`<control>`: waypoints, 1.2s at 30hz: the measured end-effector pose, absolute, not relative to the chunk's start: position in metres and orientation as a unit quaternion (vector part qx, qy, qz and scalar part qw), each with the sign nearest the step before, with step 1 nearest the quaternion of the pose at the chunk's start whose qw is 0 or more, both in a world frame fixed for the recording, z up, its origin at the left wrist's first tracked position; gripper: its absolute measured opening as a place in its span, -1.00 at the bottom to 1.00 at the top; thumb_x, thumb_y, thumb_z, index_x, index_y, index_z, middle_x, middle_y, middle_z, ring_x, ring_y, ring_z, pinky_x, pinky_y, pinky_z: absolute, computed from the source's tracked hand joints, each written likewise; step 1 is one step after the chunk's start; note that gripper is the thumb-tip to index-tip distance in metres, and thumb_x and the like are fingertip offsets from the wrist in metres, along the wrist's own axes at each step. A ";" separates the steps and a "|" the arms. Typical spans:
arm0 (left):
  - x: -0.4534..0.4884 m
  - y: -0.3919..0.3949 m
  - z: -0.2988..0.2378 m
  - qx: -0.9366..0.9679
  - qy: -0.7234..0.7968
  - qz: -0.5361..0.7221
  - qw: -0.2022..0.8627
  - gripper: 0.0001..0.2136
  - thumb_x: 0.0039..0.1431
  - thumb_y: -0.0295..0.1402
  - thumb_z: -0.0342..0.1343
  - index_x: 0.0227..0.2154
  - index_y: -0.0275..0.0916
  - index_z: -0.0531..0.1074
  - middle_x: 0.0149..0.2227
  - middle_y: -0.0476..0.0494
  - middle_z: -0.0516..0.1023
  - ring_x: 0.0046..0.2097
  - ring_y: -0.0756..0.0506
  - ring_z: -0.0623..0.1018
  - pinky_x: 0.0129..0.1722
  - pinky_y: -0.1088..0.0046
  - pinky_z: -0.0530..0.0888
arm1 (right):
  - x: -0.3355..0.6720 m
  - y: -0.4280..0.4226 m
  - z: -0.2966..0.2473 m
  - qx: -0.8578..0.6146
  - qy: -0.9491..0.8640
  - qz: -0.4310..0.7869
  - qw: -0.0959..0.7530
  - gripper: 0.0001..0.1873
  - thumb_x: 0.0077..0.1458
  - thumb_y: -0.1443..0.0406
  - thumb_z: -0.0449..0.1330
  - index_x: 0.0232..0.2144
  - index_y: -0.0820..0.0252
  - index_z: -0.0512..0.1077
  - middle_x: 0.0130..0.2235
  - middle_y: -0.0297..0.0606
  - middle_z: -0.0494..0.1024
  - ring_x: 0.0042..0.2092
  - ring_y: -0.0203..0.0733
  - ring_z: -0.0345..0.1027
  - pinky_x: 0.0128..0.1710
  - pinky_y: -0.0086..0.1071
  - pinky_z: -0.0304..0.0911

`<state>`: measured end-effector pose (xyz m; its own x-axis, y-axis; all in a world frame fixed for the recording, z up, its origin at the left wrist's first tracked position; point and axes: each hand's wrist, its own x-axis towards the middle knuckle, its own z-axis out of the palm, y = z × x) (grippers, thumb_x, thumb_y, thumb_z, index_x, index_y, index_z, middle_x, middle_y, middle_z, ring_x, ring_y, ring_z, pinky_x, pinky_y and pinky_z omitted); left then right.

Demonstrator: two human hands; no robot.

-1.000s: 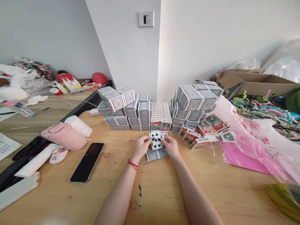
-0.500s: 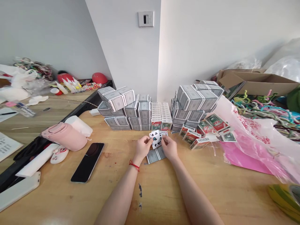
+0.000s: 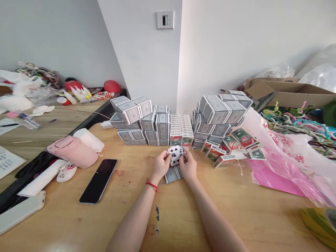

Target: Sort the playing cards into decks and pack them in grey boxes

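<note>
Both my hands meet over the middle of the wooden table (image 3: 183,217). My left hand (image 3: 160,165), with a red string at the wrist, and my right hand (image 3: 189,166) pinch a small fan of playing cards (image 3: 175,154) from either side; the front card shows black clubs. Under my hands a face-down pile of cards (image 3: 173,174) lies on the table. Just beyond stand stacked grey card boxes (image 3: 141,120), a second heap of boxes (image 3: 220,112), and rows of red-and-green packs (image 3: 181,131).
Loose card packs (image 3: 231,148) lie on a pink plastic bag (image 3: 283,157) at right. A black phone (image 3: 98,180), a pink bottle (image 3: 73,152) and a white roll (image 3: 42,182) lie at left. A cardboard box (image 3: 286,92) and coloured cords (image 3: 294,120) sit far right.
The fan of cards between my hands has narrowed and my hands have drawn closer together. The view has shifted slightly.
</note>
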<state>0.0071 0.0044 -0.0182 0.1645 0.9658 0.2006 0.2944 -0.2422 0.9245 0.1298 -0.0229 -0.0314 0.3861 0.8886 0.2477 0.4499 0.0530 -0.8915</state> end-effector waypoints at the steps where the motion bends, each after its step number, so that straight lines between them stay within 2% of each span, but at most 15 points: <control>1: 0.008 0.004 -0.017 0.666 0.484 0.430 0.370 -0.77 0.06 -0.24 -0.05 -0.59 -0.25 0.18 -0.61 0.05 0.27 -0.54 0.06 0.25 -0.53 0.60 0.19 | 0.132 -0.022 -0.031 -0.645 -0.516 0.219 0.519 -0.57 0.00 0.27 -0.04 -0.05 0.21 0.28 -0.41 -0.25 0.51 -0.45 -0.25 0.35 -0.40 -0.42 0.24; 8: 0.009 -0.001 -0.019 0.710 0.495 0.407 0.292 -0.76 0.10 -0.22 -0.08 -0.59 -0.25 0.18 -0.62 0.06 0.23 -0.54 0.07 0.24 -0.52 0.59 0.17 | 0.142 -0.018 -0.040 -0.627 -0.547 0.195 0.519 -0.68 0.01 0.28 -0.02 -0.19 0.22 0.38 -0.32 -0.19 0.54 -0.34 -0.20 0.42 -0.37 -0.43 0.30; 17: 0.013 -0.009 -0.023 0.739 0.453 0.397 0.301 -0.75 0.12 -0.24 -0.10 -0.59 -0.24 0.22 -0.65 0.05 0.21 -0.58 0.06 0.22 -0.56 0.58 0.13 | 0.140 -0.024 -0.036 -0.683 -0.601 0.020 0.415 -0.67 0.09 0.27 -0.08 -0.20 0.28 0.40 -0.45 -0.17 0.54 -0.46 -0.20 0.41 -0.48 -0.46 0.21; 21: 0.017 -0.013 -0.020 0.760 0.443 0.390 0.272 -0.78 0.12 -0.26 -0.09 -0.56 -0.24 0.26 -0.63 0.02 0.27 -0.57 0.04 0.26 -0.55 0.57 0.14 | 0.140 -0.024 -0.038 -0.688 -0.597 -0.030 0.412 -0.66 0.11 0.25 -0.09 -0.24 0.28 0.42 -0.52 -0.20 0.52 -0.52 -0.25 0.38 -0.53 -0.49 0.16; 25: 0.018 -0.014 -0.018 0.784 0.439 0.375 0.229 -0.78 0.13 -0.28 -0.10 -0.57 -0.24 0.25 -0.60 -0.01 0.31 -0.54 0.03 0.29 -0.53 0.56 0.15 | 0.140 -0.025 -0.038 -0.683 -0.584 -0.054 0.435 -0.67 0.12 0.24 -0.08 -0.31 0.28 0.44 -0.52 -0.18 0.52 -0.50 -0.24 0.39 -0.51 -0.49 0.16; 30: 0.019 -0.012 -0.021 0.776 0.464 0.370 0.216 -0.76 0.14 -0.26 -0.12 -0.58 -0.23 0.23 -0.62 0.01 0.28 -0.56 0.04 0.28 -0.53 0.56 0.14 | 0.143 -0.023 -0.034 -0.684 -0.532 0.045 0.498 -0.69 0.07 0.18 -0.02 -0.38 0.23 0.44 -0.50 -0.21 0.52 -0.48 -0.25 0.38 -0.45 -0.46 0.23; 34: 0.018 -0.008 -0.022 0.717 0.505 0.417 0.238 -0.76 0.13 -0.25 -0.12 -0.58 -0.23 0.21 -0.63 0.02 0.28 -0.55 0.04 0.29 -0.53 0.58 0.16 | 0.147 -0.017 -0.036 -0.618 -0.495 0.208 0.574 -0.68 0.02 0.16 0.02 -0.30 0.25 0.42 -0.37 -0.18 0.55 -0.39 -0.21 0.42 -0.39 -0.41 0.30; 36: 0.017 -0.006 -0.021 0.689 0.518 0.441 0.249 -0.77 0.13 -0.24 -0.11 -0.57 -0.23 0.22 -0.61 0.02 0.31 -0.54 0.04 0.31 -0.52 0.58 0.18 | 0.150 -0.015 -0.039 -0.590 -0.513 0.258 0.568 -0.68 -0.02 0.18 0.05 -0.29 0.26 0.43 -0.32 -0.16 0.55 -0.33 -0.17 0.43 -0.35 -0.38 0.31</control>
<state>0.0168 -0.0059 -0.0209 0.0737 0.9343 0.3489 0.4943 -0.3381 0.8009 0.1495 -0.0147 -0.0388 0.3413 0.8981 0.2775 0.3120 0.1702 -0.9347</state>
